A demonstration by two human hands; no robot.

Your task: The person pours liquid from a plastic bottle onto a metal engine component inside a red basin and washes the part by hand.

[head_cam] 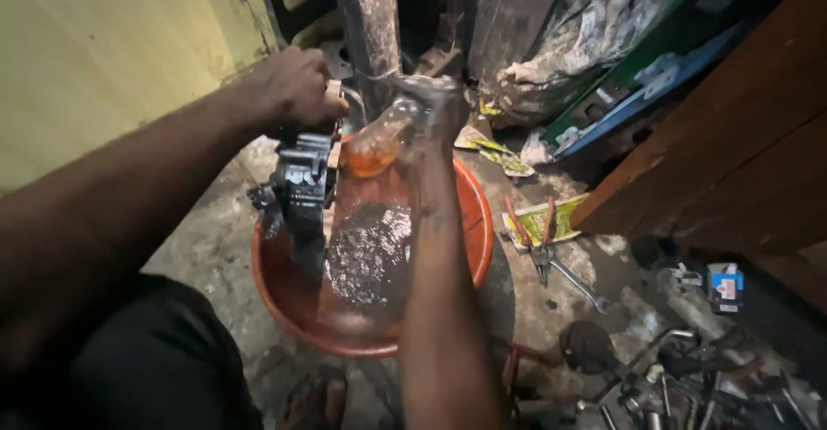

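1. Orange plastic basin (478, 223) on the floor holds dark, glistening liquid.
2. Left hand (293, 90) grips a grimy metal engine part (301, 184) over the basin's left rim.
3. Right hand (439, 107), blurred, clasps a clear bottle (379, 141) of amber liquid, tilted.

Grimy repair workshop: scattered pliers (541, 239), wrenches (680, 391).

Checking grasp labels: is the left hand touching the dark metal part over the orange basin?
Touching. The head view shows the left hand closed over the top of the dark metal part, which hangs above the orange basin with no gap.
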